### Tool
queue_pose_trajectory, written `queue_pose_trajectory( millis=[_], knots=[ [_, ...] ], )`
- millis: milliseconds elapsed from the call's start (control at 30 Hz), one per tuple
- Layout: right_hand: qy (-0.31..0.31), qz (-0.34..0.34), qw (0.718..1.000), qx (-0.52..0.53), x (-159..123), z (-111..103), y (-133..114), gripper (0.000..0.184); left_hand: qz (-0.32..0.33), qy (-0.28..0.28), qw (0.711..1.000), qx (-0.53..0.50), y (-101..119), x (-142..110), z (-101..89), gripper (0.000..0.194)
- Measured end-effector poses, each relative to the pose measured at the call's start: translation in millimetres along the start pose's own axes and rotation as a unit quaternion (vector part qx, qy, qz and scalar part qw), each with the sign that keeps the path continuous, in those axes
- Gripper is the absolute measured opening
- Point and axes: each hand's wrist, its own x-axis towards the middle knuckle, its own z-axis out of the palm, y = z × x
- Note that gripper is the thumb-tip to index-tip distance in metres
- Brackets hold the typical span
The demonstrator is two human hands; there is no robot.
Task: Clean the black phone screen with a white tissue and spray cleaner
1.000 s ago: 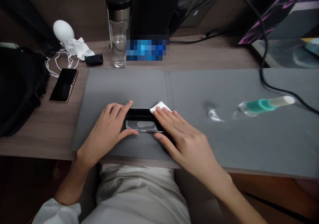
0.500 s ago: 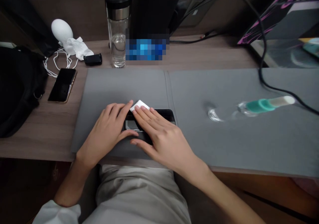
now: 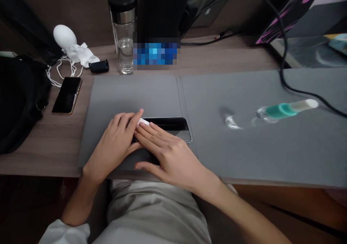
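A black smartphone point(image 3: 169, 127) lies flat on the grey desk mat point(image 3: 135, 92), screen up, its right end showing. My left hand point(image 3: 115, 146) grips its left end, thumb and fingers around the edges. My right hand point(image 3: 168, 153) lies across the middle of the phone, fingers pressing a small white wipe point(image 3: 143, 121) onto it, close against my left thumb. Most of the wipe and the phone's left half are hidden under my hands.
A clear spray bottle with a teal collar point(image 3: 282, 111) lies on the mat to the right, under a black cable point(image 3: 282, 56). Behind the mat stand a glass bottle point(image 3: 124, 34) and a second phone point(image 3: 66, 95). A black bag point(image 3: 18, 103) sits at the left.
My right hand has slid left along the phone with the wipe, uncovering the phone's right end. The wipe is now mostly under my fingers, next to my left thumb. My left hand stays in place.
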Motion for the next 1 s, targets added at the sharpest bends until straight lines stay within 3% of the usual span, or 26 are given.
queue_pose_trajectory(
  millis=[233,400,667,833,1000],
  knots=[
    [0.039,-0.002,0.997,-0.065,-13.7,0.1,-3.3,0.05,0.003,-0.022,0.999,0.024,3.3,1.5,-5.7,0.081],
    [0.063,0.012,0.992,-0.105,-26.5,-2.4,-2.3,0.042,0.008,-0.008,1.0,0.017,3.4,3.0,-6.9,0.077],
    [0.075,0.051,0.986,-0.14,-52.0,-13.9,6.9,0.051,0.013,0.008,0.999,0.044,4.6,3.2,-7.2,0.081],
    [0.098,0.082,0.981,-0.148,-64.7,-15.8,7.4,0.059,0.025,0.054,0.996,0.071,4.4,3.0,-6.2,0.074],
    [0.108,0.097,0.979,-0.141,-66.3,-17.3,13.7,0.068,0.024,0.057,0.996,0.061,5.8,3.4,-7.1,0.062]
  ],
)
